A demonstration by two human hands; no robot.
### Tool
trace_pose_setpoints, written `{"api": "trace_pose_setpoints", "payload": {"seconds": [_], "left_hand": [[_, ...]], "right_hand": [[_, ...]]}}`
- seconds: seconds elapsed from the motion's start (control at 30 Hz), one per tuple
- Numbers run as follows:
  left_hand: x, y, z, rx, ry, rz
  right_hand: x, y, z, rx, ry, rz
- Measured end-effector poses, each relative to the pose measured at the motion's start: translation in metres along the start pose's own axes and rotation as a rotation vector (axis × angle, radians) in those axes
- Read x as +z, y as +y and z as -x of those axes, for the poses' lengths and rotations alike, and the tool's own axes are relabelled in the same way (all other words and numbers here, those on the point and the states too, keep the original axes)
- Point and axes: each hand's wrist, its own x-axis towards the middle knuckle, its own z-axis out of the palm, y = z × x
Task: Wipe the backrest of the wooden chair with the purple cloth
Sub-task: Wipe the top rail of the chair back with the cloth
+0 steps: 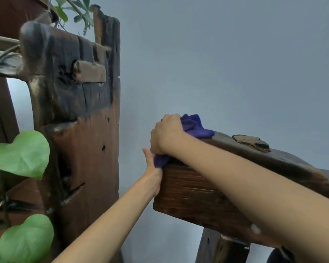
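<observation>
The dark wooden backrest (194, 192) of the chair runs from the middle of the view down to the right edge. My right hand (166, 132) is closed over the purple cloth (195, 126) and presses it onto the top left corner of the backrest. Part of the cloth bunches beyond my fingers and part hangs below my palm. My left hand (152, 174) grips the left end of the backrest just under the cloth, its fingers hidden behind the wood.
A tall rough wooden stand (84, 114) rises close on the left of the backrest. Green heart-shaped leaves (21, 154) hang at the lower left. A plain grey wall (226, 63) is behind. A chair post (220, 247) shows below the backrest.
</observation>
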Motion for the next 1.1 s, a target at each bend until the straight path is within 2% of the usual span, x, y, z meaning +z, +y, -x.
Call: {"api": "trace_pose_setpoints", "payload": {"seconds": [0.07, 0.1, 0.17, 0.27, 0.4, 0.5, 0.57, 0.63, 0.7, 0.77, 0.87, 0.93, 1.0, 1.1], "left_hand": [[-0.021, -0.015, 0.002, -0.115, -0.061, 0.046], [-0.031, -0.019, 0.002, -0.157, -0.083, 0.107], [-0.051, -0.02, 0.002, -0.198, -0.147, 0.196], [-0.058, -0.02, 0.002, -0.193, -0.294, 0.175], [-0.05, -0.032, 0.009, -0.172, -0.259, 0.082], [-0.064, -0.033, 0.012, -0.193, -0.208, 0.18], [-0.084, -0.029, 0.007, -0.17, -0.198, 0.187], [-0.099, -0.021, 0.005, -0.124, -0.197, 0.131], [-0.098, -0.006, 0.008, -0.05, -0.173, 0.079], [-0.082, 0.008, 0.016, 0.034, -0.166, 0.028], [-0.042, 0.02, 0.02, 0.211, -0.243, -0.125], [-0.017, 0.029, 0.024, 0.308, -0.287, -0.21], [0.005, 0.032, 0.028, 0.347, -0.288, -0.201], [0.022, 0.024, 0.033, 0.392, -0.218, -0.253]], "right_hand": [[0.015, -0.024, 0.026, -0.029, 0.062, 0.309], [0.026, -0.037, 0.038, -0.05, 0.085, 0.376], [0.047, -0.06, 0.055, -0.033, 0.102, 0.307], [0.059, -0.068, 0.06, 0.014, 0.098, 0.233], [0.043, -0.064, 0.034, 0.067, -0.059, 0.221], [0.049, -0.064, 0.004, -0.008, -0.12, -0.288], [0.055, -0.062, -0.007, -0.103, -0.122, -0.276], [0.066, -0.068, -0.006, -0.065, -0.19, -0.099], [0.089, -0.091, 0.008, -0.129, -0.119, 0.061], [0.119, -0.112, 0.034, -0.246, -0.027, -0.076], [0.175, -0.096, 0.069, -0.409, 0.135, -0.553], [0.2, -0.054, 0.091, -0.515, 0.201, -0.572], [0.226, 0.001, 0.115, -0.457, 0.25, -0.553], [0.248, 0.077, 0.139, -0.191, 0.556, -0.562]]}}
